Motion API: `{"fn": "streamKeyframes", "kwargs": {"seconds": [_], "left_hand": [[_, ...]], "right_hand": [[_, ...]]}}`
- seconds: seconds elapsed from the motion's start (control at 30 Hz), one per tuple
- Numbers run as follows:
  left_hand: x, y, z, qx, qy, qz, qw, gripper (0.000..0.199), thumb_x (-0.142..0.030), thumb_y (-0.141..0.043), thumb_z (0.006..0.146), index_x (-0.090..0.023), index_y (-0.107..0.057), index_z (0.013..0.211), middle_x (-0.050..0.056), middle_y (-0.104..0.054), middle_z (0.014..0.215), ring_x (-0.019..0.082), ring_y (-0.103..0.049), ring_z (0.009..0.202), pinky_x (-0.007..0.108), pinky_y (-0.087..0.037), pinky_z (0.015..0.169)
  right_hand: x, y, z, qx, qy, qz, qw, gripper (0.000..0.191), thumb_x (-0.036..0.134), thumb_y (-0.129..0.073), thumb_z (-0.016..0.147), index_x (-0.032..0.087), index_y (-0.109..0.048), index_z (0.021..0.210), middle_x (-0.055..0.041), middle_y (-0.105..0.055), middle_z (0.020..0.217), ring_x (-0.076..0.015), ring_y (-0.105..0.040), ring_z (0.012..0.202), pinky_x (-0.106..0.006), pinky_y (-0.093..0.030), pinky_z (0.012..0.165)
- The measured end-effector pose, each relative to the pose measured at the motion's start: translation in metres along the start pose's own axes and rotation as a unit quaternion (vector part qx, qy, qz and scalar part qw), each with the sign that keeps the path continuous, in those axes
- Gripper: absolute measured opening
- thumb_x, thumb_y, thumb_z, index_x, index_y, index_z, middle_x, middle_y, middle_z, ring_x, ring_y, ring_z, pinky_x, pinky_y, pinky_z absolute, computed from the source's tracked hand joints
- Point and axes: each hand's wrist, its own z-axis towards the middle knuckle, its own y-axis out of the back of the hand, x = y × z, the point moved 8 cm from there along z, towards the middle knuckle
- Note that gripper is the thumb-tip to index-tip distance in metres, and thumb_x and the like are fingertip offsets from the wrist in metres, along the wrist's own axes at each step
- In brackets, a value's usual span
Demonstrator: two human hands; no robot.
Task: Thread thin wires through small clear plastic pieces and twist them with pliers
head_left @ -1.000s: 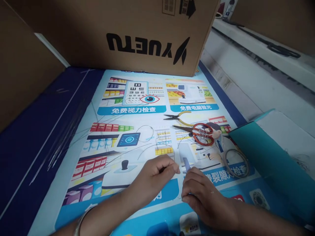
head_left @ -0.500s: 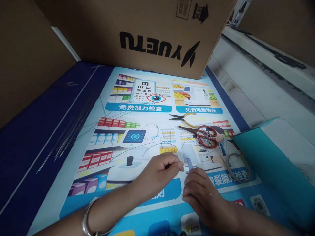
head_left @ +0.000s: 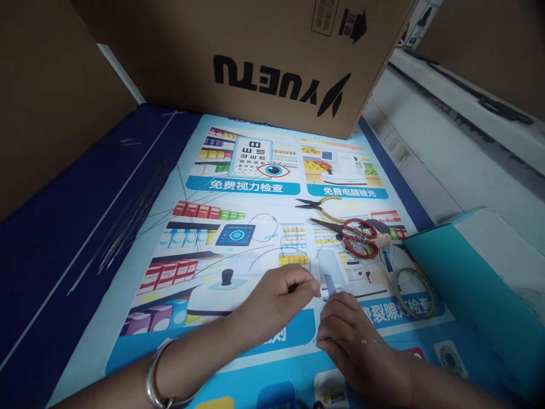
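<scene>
My left hand is closed, thumb and fingertips pinched together, over the printed sheet. What it may hold is too small to make out. Close beside it, lower right, my right hand is closed with curled fingers. A thin wire with a tiny bright bit on it runs from those fingers across the back of the hand. Beyond the hands lie red-handled scissors with several fine pins or wire bits on the handles, and yellow-handled pliers. Both tools rest apart from my hands.
A large cardboard box stands at the back. Long thin wires lie on the left; curved wire pieces lie mid-sheet. At right are a wire coil and a teal-sided box. A metal bangle circles my left wrist.
The view has shifted slightly, so the surroundings sit a little further right. The thin wire across my right hand now shows more clearly. Both hands keep nearly the same pose.
</scene>
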Motion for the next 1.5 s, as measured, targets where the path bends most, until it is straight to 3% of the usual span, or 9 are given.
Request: {"fn": "streamKeyframes", "kwargs": {"seconds": [0.7, 1.5], "left_hand": [[-0.001, 0.000, 0.000, -0.003, -0.011, 0.000, 1.000, 0.025, -0.031, -0.045, 0.085, -0.018, -0.063, 0.074, 0.001, -0.063, 0.077, 0.015, -0.056, 0.075, 0.024, -0.042, 0.068], [0.000, 0.000, 0.001, 0.000, -0.013, -0.001, 1.000, 0.028, -0.034, -0.044, 0.085, -0.017, -0.062, 0.072, 0.001, -0.061, 0.073, 0.014, -0.054, 0.071, 0.024, -0.040, 0.063]], "right_hand": [[0.001, -0.001, 0.000, 0.006, -0.002, 0.009, 1.000, 0.009, 0.009, -0.046, 0.084, 0.017, -0.050, 0.081, -0.0052, -0.054, 0.081, -0.0192, -0.042, 0.080, -0.037, -0.037, 0.074], [0.013, 0.000, 0.003, 0.002, 0.031, -0.056, 0.998, 0.014, 0.010, -0.042, 0.087, 0.017, -0.051, 0.080, -0.0054, -0.056, 0.076, -0.0192, -0.047, 0.077, -0.037, -0.042, 0.071]]}}
